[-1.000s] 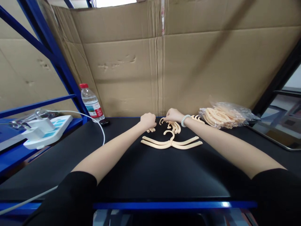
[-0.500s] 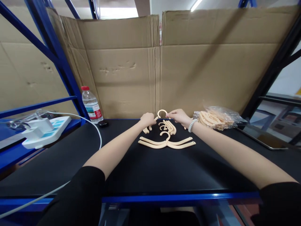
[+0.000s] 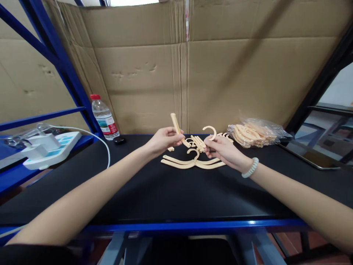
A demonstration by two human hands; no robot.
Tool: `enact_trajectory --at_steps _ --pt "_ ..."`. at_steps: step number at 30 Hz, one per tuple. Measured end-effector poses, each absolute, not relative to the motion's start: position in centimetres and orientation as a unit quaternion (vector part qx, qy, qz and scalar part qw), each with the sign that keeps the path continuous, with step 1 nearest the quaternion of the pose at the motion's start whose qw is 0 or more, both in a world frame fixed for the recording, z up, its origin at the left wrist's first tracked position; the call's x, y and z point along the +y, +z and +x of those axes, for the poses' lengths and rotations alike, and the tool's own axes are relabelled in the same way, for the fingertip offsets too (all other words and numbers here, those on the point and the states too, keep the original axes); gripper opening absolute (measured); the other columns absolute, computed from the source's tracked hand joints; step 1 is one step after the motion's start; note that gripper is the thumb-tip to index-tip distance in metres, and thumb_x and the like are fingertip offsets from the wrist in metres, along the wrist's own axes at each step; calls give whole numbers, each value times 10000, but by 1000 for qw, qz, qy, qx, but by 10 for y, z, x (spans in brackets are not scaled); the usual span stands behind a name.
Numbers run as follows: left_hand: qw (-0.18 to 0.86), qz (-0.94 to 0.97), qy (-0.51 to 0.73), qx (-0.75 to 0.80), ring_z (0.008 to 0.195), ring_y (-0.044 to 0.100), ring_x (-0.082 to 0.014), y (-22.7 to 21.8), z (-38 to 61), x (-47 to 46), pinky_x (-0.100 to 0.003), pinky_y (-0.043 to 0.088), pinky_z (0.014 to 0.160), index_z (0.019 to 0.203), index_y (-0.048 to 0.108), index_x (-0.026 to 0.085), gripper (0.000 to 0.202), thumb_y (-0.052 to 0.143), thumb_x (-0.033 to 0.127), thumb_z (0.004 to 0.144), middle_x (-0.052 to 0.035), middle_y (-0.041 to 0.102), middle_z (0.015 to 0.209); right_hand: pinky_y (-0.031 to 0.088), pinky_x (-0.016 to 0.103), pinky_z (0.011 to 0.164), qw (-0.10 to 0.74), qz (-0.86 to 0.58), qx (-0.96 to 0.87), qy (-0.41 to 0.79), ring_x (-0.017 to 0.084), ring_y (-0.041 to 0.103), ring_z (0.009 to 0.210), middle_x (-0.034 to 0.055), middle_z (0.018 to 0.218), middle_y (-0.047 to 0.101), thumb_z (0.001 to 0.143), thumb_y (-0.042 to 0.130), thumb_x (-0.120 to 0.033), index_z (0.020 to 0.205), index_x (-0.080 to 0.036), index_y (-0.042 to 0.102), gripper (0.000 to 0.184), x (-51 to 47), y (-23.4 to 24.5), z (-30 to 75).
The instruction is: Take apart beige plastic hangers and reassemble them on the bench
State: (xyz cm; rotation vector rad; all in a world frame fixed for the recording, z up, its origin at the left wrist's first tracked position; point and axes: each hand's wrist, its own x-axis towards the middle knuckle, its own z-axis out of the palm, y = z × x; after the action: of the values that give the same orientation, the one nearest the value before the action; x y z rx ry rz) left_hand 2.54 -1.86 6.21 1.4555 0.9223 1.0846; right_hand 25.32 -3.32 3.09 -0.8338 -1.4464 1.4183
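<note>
My left hand (image 3: 167, 140) is closed around a cream hanger arm (image 3: 175, 124), which tilts up and away from the fingers above the table. Opposite it, my right hand (image 3: 224, 150) pinches a cream hanger hook (image 3: 211, 129) whose curve points upward. Between and below both hands lies a hanger (image 3: 195, 163) with two pairs of curved arms and a hook, flat on the black table. Behind it are several loose hanger pieces (image 3: 197, 142), partly covered by my fingers. More hook pieces (image 3: 225, 135) show just behind my right hand.
A clear plastic bag of hanger pieces (image 3: 249, 134) lies at the back right, near a dark flat tablet-like object (image 3: 309, 156). A water bottle (image 3: 105, 119) and a small black object (image 3: 119, 140) stand back left. A white power strip (image 3: 53, 151) trails a cable. Cardboard (image 3: 143, 81) walls the back.
Both hands have risen from the pieces at the back and come nearer, the left with a hanger arm, the right with a hook. The view has tipped downward.
</note>
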Motion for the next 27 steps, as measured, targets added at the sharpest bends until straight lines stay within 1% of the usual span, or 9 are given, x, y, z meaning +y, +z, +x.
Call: enact_trajectory --at_steps 4,6,8,10,13,16,19,23,27 --pt "538 609 462 355 675 658 -115 35 25 -61 -225 538 691 814 625 118 262 806 217 652 -24 682 744 503 242 604 439 -331 -576 605 130 647 712 7 784 616 793 679 -401 850 -177 549 266 -61 27 259" --pt "532 622 447 361 714 681 -154 25 25 -76 -259 551 702 808 633 118 254 802 236 660 -45 701 751 520 265 608 427 -322 -571 623 147 666 706 13 827 633 801 677 -386 882 -184 541 256 -70 23 262" --pt "516 630 439 378 792 696 -192 19 25 -86 -289 558 731 806 642 118 245 798 244 664 -79 721 855 526 274 610 425 -315 -570 629 137 661 674 13 839 641 793 691 -359 908 -185 552 251 -74 19 263" --pt "483 640 442 402 858 693 -214 16 25 -92 -305 556 766 780 647 120 230 798 248 663 -95 723 924 524 265 628 429 -315 -577 620 118 644 665 11 823 642 767 721 -318 888 -171 584 235 -76 15 264" --pt "411 663 456 429 847 693 -213 16 27 -96 -303 553 770 771 665 130 222 803 260 656 -82 727 897 513 244 643 418 -312 -603 603 100 622 678 24 817 655 735 749 -280 840 -148 646 198 -76 10 262" --pt "365 691 454 428 811 694 -200 17 28 -100 -291 557 751 807 709 151 193 790 264 672 -65 730 873 522 262 645 399 -312 -623 596 113 626 680 48 819 680 725 752 -294 847 -140 687 207 -79 8 258" --pt "384 686 455 418 785 701 -192 15 31 -104 -275 565 724 830 719 162 178 776 252 687 -55 734 864 538 281 648 396 -325 -628 587 124 639 664 54 817 695 720 752 -282 880 -142 693 221 -84 7 255" --pt "419 651 471 423 751 706 -187 11 33 -105 -259 570 693 794 700 150 175 783 245 671 -45 728 812 543 263 650 379 -321 -646 580 126 647 667 40 749 672 741 732 -263 797 -131 696 147 -87 7 253" --pt "411 655 478 416 744 700 -174 10 33 -103 -253 567 692 769 696 151 161 783 238 666 -44 723 825 556 267 669 380 -308 -630 604 151 674 759 50 868 674 755 724 -275 827 -145 678 155 -88 6 252"
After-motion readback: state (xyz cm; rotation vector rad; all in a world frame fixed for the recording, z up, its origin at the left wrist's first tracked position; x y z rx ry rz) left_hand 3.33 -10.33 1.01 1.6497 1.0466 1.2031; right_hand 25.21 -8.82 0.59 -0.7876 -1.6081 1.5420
